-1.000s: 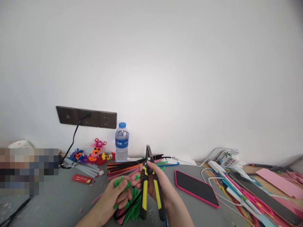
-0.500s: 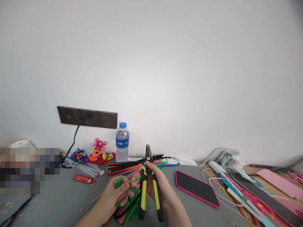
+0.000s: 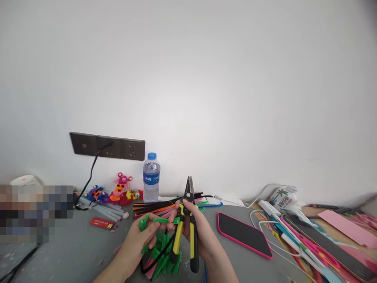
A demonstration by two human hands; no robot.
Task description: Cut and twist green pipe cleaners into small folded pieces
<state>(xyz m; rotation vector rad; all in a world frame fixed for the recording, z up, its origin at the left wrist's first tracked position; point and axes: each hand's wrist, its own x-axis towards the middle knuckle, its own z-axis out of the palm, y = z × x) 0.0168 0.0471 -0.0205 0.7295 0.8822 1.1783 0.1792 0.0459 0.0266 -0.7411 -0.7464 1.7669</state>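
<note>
My right hand [image 3: 198, 232] grips black pliers with yellow handles [image 3: 186, 220], jaws pointing up and closed. My left hand [image 3: 138, 243] holds a short green pipe cleaner [image 3: 160, 221] pinched between thumb and fingers, its free end reaching toward the pliers. Under both hands lies a heap of cut green pieces [image 3: 163, 259] with a few pink ones and a black wire. Behind the hands, long pipe cleaners [image 3: 153, 207] in black, orange, pink and green lie fanned on the grey table [image 3: 73, 251].
A water bottle [image 3: 151, 177] stands by the wall below dark wall sockets [image 3: 107, 146]. Small colourful figures [image 3: 118, 192] and a red box [image 3: 101, 223] lie at left. A pink-cased phone [image 3: 243, 234] lies at right, beside white cables, pink scissors [image 3: 312, 247] and paper.
Both hands have risen a little. The pliers' handles have closed together and tilted more upright. The green pipe cleaner in my left hand now lies level toward the pliers.
</note>
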